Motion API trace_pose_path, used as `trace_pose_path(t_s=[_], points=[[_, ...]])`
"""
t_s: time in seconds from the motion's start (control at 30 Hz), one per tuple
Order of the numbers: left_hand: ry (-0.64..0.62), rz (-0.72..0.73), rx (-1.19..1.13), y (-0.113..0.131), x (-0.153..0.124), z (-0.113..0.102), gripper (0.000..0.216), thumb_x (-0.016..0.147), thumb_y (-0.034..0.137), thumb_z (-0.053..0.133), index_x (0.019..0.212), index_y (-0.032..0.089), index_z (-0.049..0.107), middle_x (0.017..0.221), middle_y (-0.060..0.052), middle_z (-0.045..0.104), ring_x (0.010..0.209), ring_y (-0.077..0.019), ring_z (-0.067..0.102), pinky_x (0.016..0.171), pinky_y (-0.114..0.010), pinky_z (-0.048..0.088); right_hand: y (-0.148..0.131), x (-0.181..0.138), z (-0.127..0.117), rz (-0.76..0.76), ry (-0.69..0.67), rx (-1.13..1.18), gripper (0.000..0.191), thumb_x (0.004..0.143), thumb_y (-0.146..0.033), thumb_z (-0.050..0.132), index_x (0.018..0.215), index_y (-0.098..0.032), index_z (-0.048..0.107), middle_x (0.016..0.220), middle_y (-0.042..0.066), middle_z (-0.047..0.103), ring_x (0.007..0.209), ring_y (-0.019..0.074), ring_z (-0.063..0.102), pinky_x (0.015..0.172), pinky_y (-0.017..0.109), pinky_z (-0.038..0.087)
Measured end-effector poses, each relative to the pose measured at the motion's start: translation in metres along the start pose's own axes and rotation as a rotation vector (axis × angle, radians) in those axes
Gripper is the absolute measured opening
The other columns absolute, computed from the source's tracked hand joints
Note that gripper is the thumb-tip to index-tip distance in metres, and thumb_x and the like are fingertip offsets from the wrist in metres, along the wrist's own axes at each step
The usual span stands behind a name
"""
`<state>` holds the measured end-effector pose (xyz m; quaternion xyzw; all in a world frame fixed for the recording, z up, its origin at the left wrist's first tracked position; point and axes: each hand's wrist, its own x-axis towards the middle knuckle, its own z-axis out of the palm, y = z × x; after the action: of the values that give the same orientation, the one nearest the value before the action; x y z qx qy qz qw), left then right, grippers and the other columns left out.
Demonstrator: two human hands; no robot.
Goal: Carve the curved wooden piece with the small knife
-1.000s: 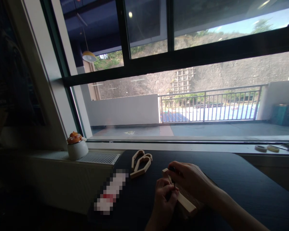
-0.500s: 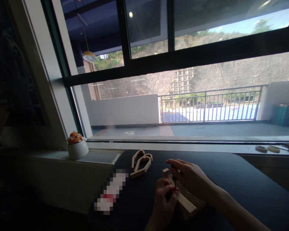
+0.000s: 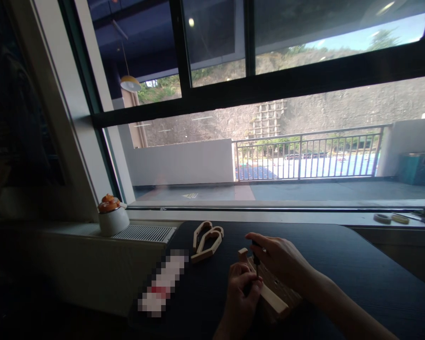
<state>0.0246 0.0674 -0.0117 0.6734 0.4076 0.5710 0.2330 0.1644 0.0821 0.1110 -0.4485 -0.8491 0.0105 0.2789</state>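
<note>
My right hand (image 3: 278, 255) is closed around the dark handle of a screwdriver (image 3: 256, 259), which stands nearly upright with its shaft pointing down. The screwdriver's tip meets a pale wooden strip (image 3: 274, 301) beside my left fingertips; whether a screw is there I cannot make out. My left hand (image 3: 241, 288) grips the strip, thumb and fingers close around the tip. Under the strip and to its right lies a browner wooden piece (image 3: 281, 285), partly covered by my right hand. A small pale block end (image 3: 242, 254) sticks up behind my left hand.
Two looped wooden pieces (image 3: 209, 243) lie on the black table (image 3: 326, 255), left of my hands. A blurred-out pale strip (image 3: 165, 283) lies near the table's left edge. A white pot with an orange lid (image 3: 112, 219) stands on the radiator; tape rolls (image 3: 382, 218) rest on the sill.
My right hand has turned slightly on the screwdriver handle, showing more of it. My left hand and the wooden strip stay in place.
</note>
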Motion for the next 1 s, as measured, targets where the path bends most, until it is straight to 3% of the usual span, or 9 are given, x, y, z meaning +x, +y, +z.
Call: trace_pose_path(t_s=[0.37, 0.57, 0.63, 0.7, 0.87, 1.0], points=[[0.008, -0.015, 0.034, 0.001, -0.001, -0.001, 0.012, 0.080, 0.024, 0.058, 0.081, 0.019, 0.070, 0.095, -0.008, 0.058, 0.097, -0.0219, 0.054, 0.089, -0.035, 0.046, -0.013, -0.003, -0.004, 0.006, -0.052, 0.041, 0.037, 0.089, -0.027, 0.038, 0.121, -0.026, 0.055, 0.100, 0.005, 0.070, 0.086, 0.0212, 0.067, 0.064, 0.026, 0.046], [0.271, -0.129, 0.232, -0.020, -0.009, -0.017, 0.025, 0.080, 0.029, 0.056, 0.100, 0.018, 0.067, 0.103, -0.012, 0.062, 0.104, -0.0270, 0.054, 0.094, -0.044, 0.041, -0.008, -0.003, -0.004, -0.024, -0.067, 0.041, 0.037, 0.090, -0.026, 0.036, 0.123, -0.025, 0.053, 0.102, 0.006, 0.070, 0.081, 0.0190, 0.067, 0.060, 0.024, 0.044], [0.305, -0.188, 0.240, -0.028, -0.003, -0.019, 0.033, 0.079, 0.034, 0.056, 0.105, 0.015, 0.065, 0.107, -0.014, 0.063, 0.107, -0.0282, 0.054, 0.096, -0.044, 0.040, -0.010, -0.002, -0.001, -0.021, -0.061, 0.037, 0.037, 0.090, -0.026, 0.037, 0.123, -0.025, 0.054, 0.101, 0.006, 0.070, 0.080, 0.0192, 0.067, 0.059, 0.024, 0.043], [0.266, -0.264, 0.221, -0.031, 0.010, -0.017, 0.040, 0.078, 0.037, 0.057, 0.111, 0.013, 0.062, 0.107, -0.015, 0.064, 0.104, -0.0279, 0.057, 0.093, -0.043, 0.042, -0.013, -0.001, 0.004, -0.031, -0.053, 0.042, 0.036, 0.090, -0.026, 0.037, 0.122, -0.024, 0.054, 0.097, 0.006, 0.071, 0.079, 0.0197, 0.067, 0.059, 0.024, 0.043], [-0.074, -0.329, 0.132, -0.023, 0.032, -0.009, 0.041, 0.078, 0.035, 0.055, 0.114, 0.016, 0.059, 0.104, -0.011, 0.068, 0.100, -0.0248, 0.061, 0.088, -0.034, 0.045, -0.010, -0.006, 0.012, -0.049, -0.039, 0.115, 0.035, 0.091, -0.025, 0.035, 0.122, -0.024, 0.052, 0.090, 0.005, 0.070, 0.074, 0.0184, 0.066, 0.057, 0.024, 0.041], [0.029, -0.403, 0.204, -0.005, 0.002, -0.011, 0.056, 0.079, 0.038, 0.051, 0.127, 0.010, 0.049, 0.123, -0.015, 0.058, 0.116, -0.0254, 0.052, 0.099, -0.033, 0.038, 0.013, -0.022, 0.012, 0.066, 0.009, 0.274, 0.035, 0.093, -0.034, 0.033, 0.123, -0.024, 0.047, 0.084, 0.004, 0.069, 0.067, 0.0164, 0.063, 0.057, 0.026, 0.043]])
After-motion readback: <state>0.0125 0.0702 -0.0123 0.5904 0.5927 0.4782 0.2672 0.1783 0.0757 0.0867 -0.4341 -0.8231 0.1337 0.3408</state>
